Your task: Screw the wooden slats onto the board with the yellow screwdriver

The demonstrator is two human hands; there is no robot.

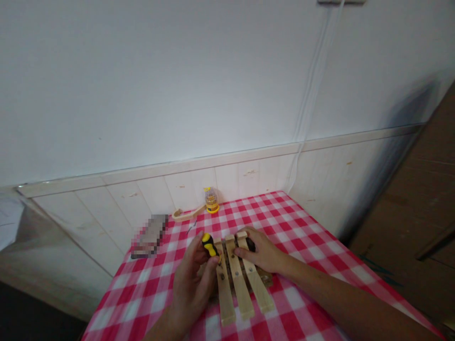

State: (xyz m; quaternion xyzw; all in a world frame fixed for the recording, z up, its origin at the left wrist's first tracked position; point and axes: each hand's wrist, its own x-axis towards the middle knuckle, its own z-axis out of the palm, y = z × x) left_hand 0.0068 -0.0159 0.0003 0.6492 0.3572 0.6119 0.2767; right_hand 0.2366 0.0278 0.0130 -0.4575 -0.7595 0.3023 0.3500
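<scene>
Lying between both hands on the checkered desk (149,293), the three-slatted wooden piece (241,290) stretches near to far, its far right end gripped by the right hand (262,252), while the left hand (192,279) clasps a yellow-black screwdriver (209,244) beside the left slat (225,298).

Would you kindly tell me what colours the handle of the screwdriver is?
The screwdriver handle is yellow and black, seen best in the head view.

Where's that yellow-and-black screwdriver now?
In the head view, below centre, the screwdriver is in the person's left hand, by the upper end of the leftmost wooden strip.
</scene>
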